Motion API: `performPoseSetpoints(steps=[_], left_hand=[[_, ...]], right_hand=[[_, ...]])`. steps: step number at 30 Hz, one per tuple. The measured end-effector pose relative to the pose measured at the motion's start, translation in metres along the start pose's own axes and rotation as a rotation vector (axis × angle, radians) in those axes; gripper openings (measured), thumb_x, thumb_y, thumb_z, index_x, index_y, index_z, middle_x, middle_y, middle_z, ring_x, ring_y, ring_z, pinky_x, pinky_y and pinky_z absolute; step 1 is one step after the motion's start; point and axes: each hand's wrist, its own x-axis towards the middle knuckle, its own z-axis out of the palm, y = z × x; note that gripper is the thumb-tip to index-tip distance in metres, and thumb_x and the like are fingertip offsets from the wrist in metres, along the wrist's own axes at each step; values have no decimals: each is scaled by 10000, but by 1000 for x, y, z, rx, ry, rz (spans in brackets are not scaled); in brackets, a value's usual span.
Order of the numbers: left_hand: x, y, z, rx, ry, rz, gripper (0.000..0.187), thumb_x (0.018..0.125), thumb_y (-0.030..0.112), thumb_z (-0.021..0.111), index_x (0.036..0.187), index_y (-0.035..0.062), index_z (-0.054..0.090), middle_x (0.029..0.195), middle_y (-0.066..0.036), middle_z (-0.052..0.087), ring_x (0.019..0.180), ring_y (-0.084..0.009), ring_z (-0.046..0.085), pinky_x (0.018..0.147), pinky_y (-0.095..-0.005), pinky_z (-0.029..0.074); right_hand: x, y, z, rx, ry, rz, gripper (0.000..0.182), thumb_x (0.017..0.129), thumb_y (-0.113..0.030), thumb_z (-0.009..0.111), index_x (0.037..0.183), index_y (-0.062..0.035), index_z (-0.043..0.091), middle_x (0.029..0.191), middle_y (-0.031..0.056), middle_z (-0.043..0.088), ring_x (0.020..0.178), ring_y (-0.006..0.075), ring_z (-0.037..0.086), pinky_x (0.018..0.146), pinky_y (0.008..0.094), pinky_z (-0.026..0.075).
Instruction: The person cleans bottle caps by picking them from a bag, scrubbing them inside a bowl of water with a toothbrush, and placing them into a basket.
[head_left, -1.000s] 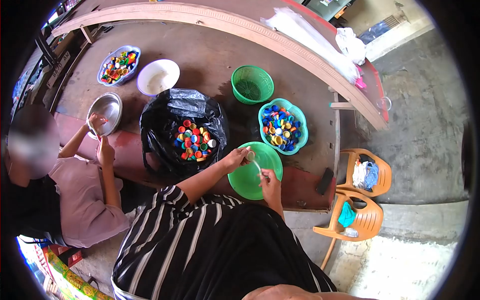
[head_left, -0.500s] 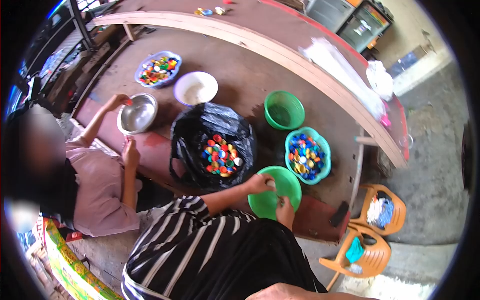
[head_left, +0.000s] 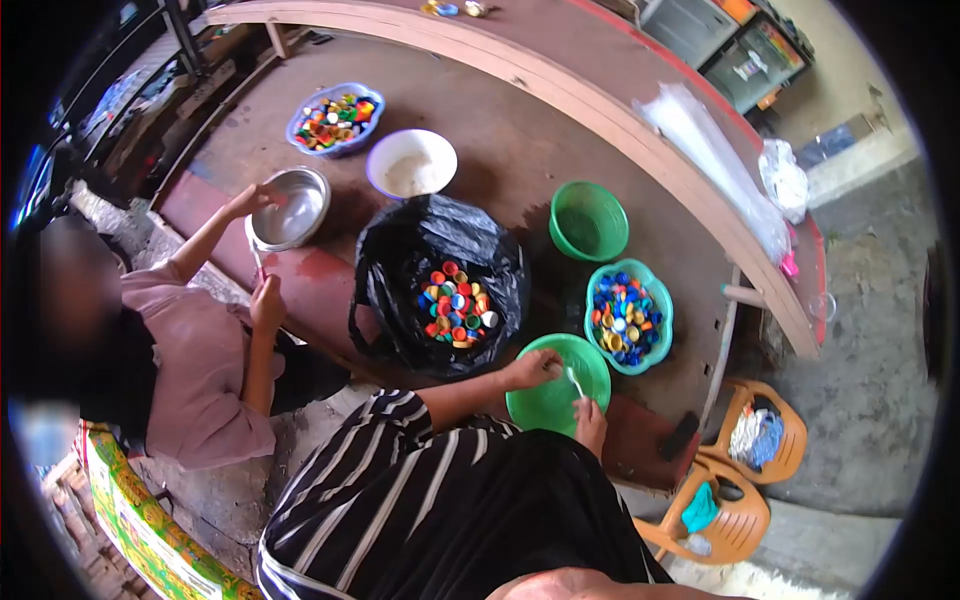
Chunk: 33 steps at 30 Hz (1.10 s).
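Note:
My left hand (head_left: 535, 370) is over the green bowl (head_left: 522, 400), its fingers pinched; what they hold, if anything, is too small to make out. My right hand (head_left: 590, 422) is closed on a thin whitish tool (head_left: 574, 382) at the bowl's right side, its tip pointing up toward my left hand. Close to the left, a black plastic bag (head_left: 385, 265) stands open with several coloured bottle caps (head_left: 458, 306) in it. Behind the green bowl, to the right, a turquoise scalloped basin (head_left: 667, 325) holds several mostly blue and gold caps.
A co-worker (head_left: 200, 360) sits at the left, hands by a metal bowl (head_left: 318, 205). Farther back are a lilac basin of caps (head_left: 293, 130), a white bowl (head_left: 412, 165) and a dark green bowl (head_left: 590, 220). Orange chairs (head_left: 790, 430) stand at the right.
The view has shifted, so most things sit farther right. My hands are farther apart, and the thin tool now shows between them. The pale piece at my left fingertips no longer shows.

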Motion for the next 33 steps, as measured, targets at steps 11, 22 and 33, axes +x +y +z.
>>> performPoseSetpoints(steps=[11,22,33], left_hand=[[-6,6,-2,0,-115,-124,352,804,145,714,1077,-18,564,880,-120,665,818,-177,657,723,-314,515],[29,21,1,39,-39,-42,370,793,110,700,1109,1,542,876,-121,660,800,-211,664,718,-313,519],[178,33,34,178,269,242,420,851,88,675,1233,34,508,1280,-166,487,1131,-290,558,929,-383,497]], right_hand=[[-18,-6,17,-46,-5,46,305,984,-343,430,932,-112,622,812,146,652,769,373,624,644,473,463],[-19,4,-3,-53,129,125,307,968,-345,463,900,-88,617,838,165,645,800,401,610,656,477,465],[-5,17,-29,83,148,208,281,952,-320,501,911,-86,649,829,170,650,777,396,617,659,475,463]])
